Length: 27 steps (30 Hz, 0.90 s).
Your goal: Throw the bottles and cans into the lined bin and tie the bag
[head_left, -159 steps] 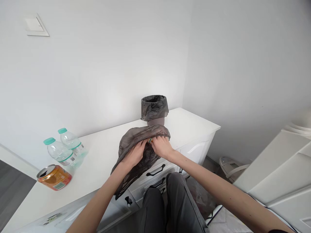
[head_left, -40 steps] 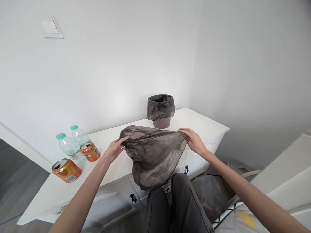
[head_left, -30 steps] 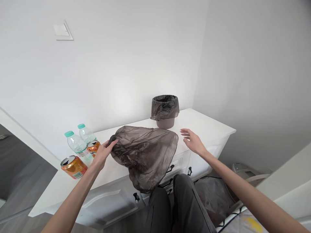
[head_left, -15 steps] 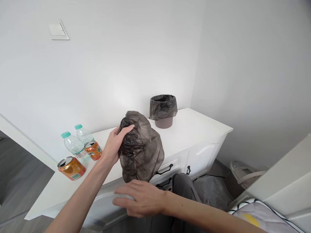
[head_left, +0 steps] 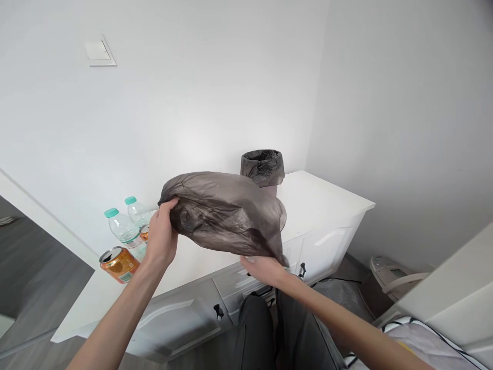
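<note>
A dark translucent plastic bag (head_left: 227, 210) is spread sideways above the front of the white cabinet. My left hand (head_left: 162, 234) is closed on its gathered left end, thumb on top. Under the bag's lower right edge, my right hand (head_left: 265, 270) touches the plastic; most of its fingers are hidden, so its grip cannot be made out. Behind the bag stands a small bin (head_left: 271, 191) with a dark liner (head_left: 264, 172) folded over its rim. To the left of my left hand are an orange can (head_left: 119, 264) and a second orange can (head_left: 144, 233), partly hidden.
Two clear bottles with teal caps, a nearer bottle (head_left: 122, 226) and a farther bottle (head_left: 135, 210), stand by the wall. The white cabinet (head_left: 319, 198) has dark handles along its front. A beige appliance (head_left: 391, 280) sits on the floor at the right.
The bag has gone from a bunched, hanging shape to stretched out sideways. My left hand has shifted left with its end. My right hand has moved up and right to the bag's underside.
</note>
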Each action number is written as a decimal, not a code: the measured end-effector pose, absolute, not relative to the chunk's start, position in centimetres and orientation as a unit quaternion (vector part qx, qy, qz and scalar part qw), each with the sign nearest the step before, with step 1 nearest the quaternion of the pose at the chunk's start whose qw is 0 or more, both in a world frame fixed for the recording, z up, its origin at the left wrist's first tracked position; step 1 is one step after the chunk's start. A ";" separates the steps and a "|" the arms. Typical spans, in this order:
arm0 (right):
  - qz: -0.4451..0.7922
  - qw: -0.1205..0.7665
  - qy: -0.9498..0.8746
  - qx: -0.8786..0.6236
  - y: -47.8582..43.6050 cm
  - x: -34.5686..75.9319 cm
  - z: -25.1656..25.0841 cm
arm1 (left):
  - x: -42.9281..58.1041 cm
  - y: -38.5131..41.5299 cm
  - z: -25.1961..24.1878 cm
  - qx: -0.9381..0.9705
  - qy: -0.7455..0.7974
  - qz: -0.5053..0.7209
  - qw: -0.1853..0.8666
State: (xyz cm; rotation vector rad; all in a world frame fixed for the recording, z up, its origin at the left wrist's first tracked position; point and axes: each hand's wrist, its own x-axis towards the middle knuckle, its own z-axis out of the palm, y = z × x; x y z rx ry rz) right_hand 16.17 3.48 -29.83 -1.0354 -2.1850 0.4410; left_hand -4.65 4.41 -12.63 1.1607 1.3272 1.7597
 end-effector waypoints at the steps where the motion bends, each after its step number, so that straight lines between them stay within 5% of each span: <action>1: 0.182 0.327 -0.816 -0.441 3.3 17.5 -30.0 | -5.2 4.8 -13.4 0.432 0.516 0.661 0.332; 5: 0.233 0.312 -0.780 -0.489 1.2 20.7 -30.9 | -6.5 6.1 -17.7 0.443 0.573 0.612 0.317; 12: 0.398 0.234 -0.872 -0.160 -4.8 17.2 -26.5 | -5.7 6.2 -24.0 0.386 0.580 0.644 0.315; 16: 0.283 0.351 -0.878 -0.162 -3.6 13.5 -23.7 | -5.9 4.8 -25.2 0.319 0.585 0.607 0.433; 21: 0.109 0.394 -0.813 -0.414 2.4 12.5 -26.2 | -8.3 2.5 -26.3 0.303 0.556 0.555 0.539; 24: 0.104 0.311 -0.787 -0.522 5.1 13.5 -29.6 | -10.1 2.1 -27.3 0.366 0.622 0.543 0.430; 27: 0.121 0.235 -0.787 -0.558 6.6 14.4 -32.6 | -10.8 2.5 -27.6 0.488 0.663 0.540 0.173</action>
